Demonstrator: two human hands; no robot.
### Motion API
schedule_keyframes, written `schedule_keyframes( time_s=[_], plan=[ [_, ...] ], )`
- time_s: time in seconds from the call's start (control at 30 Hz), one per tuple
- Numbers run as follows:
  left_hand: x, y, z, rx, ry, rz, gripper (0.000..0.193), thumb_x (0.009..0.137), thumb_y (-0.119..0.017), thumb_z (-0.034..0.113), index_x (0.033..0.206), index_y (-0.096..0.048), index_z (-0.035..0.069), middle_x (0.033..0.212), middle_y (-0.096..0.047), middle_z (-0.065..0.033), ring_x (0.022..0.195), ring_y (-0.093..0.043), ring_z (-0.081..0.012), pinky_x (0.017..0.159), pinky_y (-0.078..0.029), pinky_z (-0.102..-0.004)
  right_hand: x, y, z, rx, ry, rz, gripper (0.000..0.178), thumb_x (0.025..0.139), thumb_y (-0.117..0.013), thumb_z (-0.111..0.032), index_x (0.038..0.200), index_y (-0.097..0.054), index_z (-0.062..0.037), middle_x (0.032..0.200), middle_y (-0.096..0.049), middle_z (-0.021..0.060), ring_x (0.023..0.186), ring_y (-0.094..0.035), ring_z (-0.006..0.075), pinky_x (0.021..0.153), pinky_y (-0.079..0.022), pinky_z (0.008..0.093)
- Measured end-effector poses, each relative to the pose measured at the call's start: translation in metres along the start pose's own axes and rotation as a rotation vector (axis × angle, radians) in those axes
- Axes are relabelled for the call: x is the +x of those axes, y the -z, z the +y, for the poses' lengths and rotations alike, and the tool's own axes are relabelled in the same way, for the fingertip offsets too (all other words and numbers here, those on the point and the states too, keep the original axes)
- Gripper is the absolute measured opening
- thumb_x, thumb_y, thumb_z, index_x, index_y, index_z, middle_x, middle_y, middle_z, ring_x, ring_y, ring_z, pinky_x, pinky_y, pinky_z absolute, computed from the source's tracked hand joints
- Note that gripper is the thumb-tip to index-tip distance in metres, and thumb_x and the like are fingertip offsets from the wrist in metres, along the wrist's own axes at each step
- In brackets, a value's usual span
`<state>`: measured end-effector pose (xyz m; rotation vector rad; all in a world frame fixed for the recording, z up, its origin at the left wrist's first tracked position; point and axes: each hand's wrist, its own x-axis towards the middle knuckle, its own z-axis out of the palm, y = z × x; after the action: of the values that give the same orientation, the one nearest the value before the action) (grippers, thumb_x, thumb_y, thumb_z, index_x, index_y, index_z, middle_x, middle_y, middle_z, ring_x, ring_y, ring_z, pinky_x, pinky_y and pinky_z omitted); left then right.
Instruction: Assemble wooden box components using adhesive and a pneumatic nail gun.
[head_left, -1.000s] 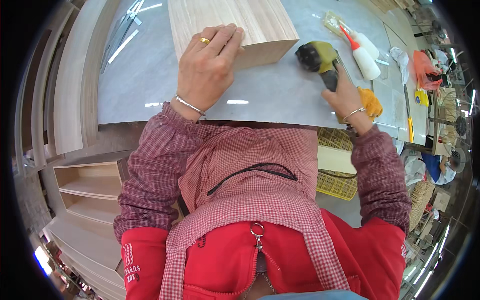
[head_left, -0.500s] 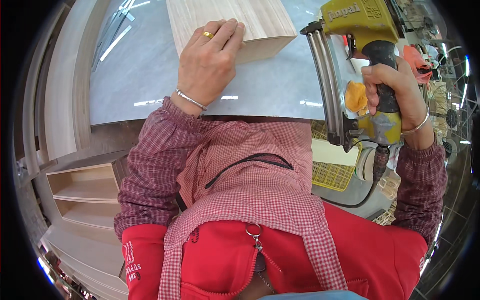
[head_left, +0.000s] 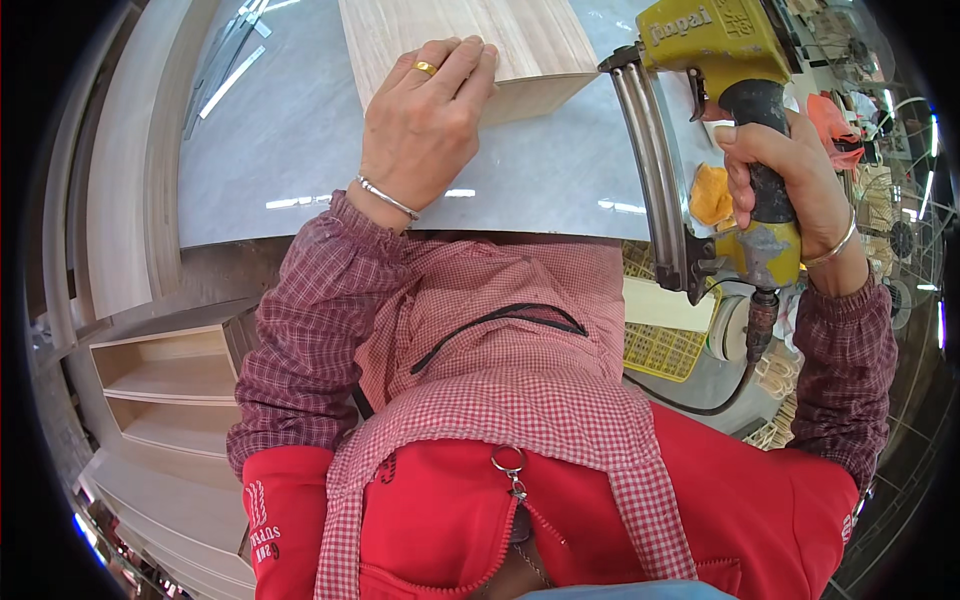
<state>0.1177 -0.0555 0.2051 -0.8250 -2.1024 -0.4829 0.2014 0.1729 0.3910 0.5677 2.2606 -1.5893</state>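
Observation:
My left hand (head_left: 425,125) rests at the near left edge of a pale wooden box (head_left: 535,60), its fingers closed together over the top and the thumb hidden underneath. The box lies on a glossy grey-blue tabletop (head_left: 300,150) and runs out of view at the top. In my right hand (head_left: 795,185) is a yellow-green pneumatic nail gun (head_left: 715,45), gripped by its black handle. Its long metal magazine (head_left: 650,165) slants down toward me. The nose of the gun is just right of the box's near right corner, apart from it as far as I can see.
Thin metal strips (head_left: 230,80) lie at the table's far left. An orange cloth (head_left: 710,195) sits behind the magazine. A black air hose (head_left: 725,400) drops from the gun past a yellow crate (head_left: 665,345). Wooden cabinets (head_left: 165,365) with open compartments stand at left.
My left hand and the box have shifted slightly to the right. The nail gun in my right hand has moved a touch left, its nose nearer the box corner.

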Motion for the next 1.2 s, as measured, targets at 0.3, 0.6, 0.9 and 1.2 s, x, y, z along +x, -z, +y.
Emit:
schedule_keyframes(
  time_s=[0.3, 0.6, 0.9, 1.2],
  plan=[
    [0.001, 0.001, 0.001, -0.008, 0.025, -0.020, 0.032, 0.075, -0.068, 0.007, 0.107, -0.065, 0.009, 0.110, -0.062, 0.0010, 0.095, -0.058, -0.0147, 0.081, -0.047, -0.0271, 0.002, 0.000, 0.000, -0.004, 0.002, 0.014, 0.024, 0.077, -0.063, -0.014, 0.093, -0.057, 0.0041, 0.060, -0.051, 0.0023, 0.044, -0.045, 0.0075, 0.040, -0.042, 0.0212],
    [0.000, -0.002, 0.000, -0.004, -0.016, 0.029, 0.026, 0.074, -0.064, 0.006, 0.099, -0.063, 0.005, 0.108, -0.060, -0.0016, 0.095, -0.058, -0.0161, 0.082, -0.047, -0.0278, -0.002, -0.007, -0.004, -0.100, 0.008, -0.001, 0.023, 0.077, -0.062, -0.015, 0.090, -0.057, 0.0030, 0.056, -0.052, 0.0028, 0.042, -0.045, 0.0083, 0.040, -0.041, 0.0207],
    [0.005, -0.001, 0.002, 0.000, 0.023, -0.002, 0.027, 0.078, -0.067, 0.009, 0.105, -0.065, 0.008, 0.109, -0.063, 0.0006, 0.097, -0.058, -0.0147, 0.080, -0.047, -0.0268, -0.009, -0.035, -0.020, -0.148, 0.033, -0.058, 0.023, 0.077, -0.062, -0.015, 0.090, -0.056, 0.0031, 0.054, -0.053, 0.0037, 0.040, -0.047, 0.0100, 0.041, -0.041, 0.0195],
    [0.003, -0.001, 0.002, 0.016, 0.016, 0.005, 0.027, 0.078, -0.067, 0.010, 0.104, -0.065, 0.008, 0.109, -0.063, 0.0004, 0.097, -0.058, -0.0137, 0.080, -0.047, -0.0262, -0.004, -0.042, -0.019, -0.138, 0.029, -0.072, 0.024, 0.076, -0.062, -0.015, 0.091, -0.056, 0.0035, 0.053, -0.054, 0.0041, 0.040, -0.048, 0.0107, 0.042, -0.041, 0.0199]
  ],
)
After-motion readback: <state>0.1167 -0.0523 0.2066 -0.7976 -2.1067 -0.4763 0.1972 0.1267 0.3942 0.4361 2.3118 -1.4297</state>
